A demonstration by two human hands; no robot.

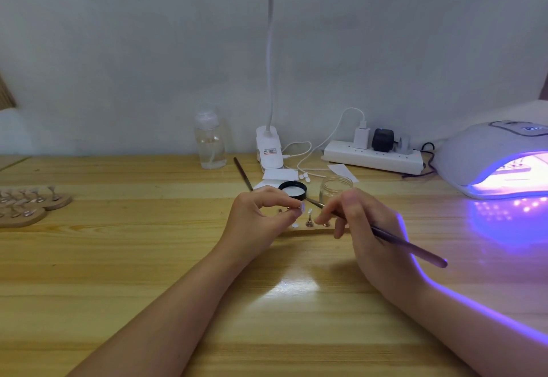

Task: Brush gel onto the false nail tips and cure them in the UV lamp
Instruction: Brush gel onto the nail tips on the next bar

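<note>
Pale grey wall rises behind a wooden table (118, 258) lit from above by a white clip-on desk lamp (269, 151) whose base stands at the back edge. Near the middle of the table, the left hand (258, 216) pinches a small stand carrying a false nail tip (302, 207) between thumb and curled fingers, holding it just above a low wooden holder board (299, 233). One more little metal stand (309, 219) sits upright on that board between the two hands. The right hand (364, 228) grips a thin brush (409, 247) like a pen, fingers curled round the shaft, the handle running back and to the right, the bristle end pointing towards the nail tip; whether it touches the tip cannot be told. Just behind the hands are a black jar lid (293, 189) and a small clear glass jar (336, 188), with a second brush (242, 173) lying on the table to their left. Further back stand a clear plastic bottle (210, 139) and a white power strip (372, 157) with plugs in it. At the right edge the UV lamp (486, 151) glows violet inside, throwing purple light on the wood and along the right forearm. At the far left, round wooden boards with more nail stands (29, 201) lie well apart from the hands
</note>
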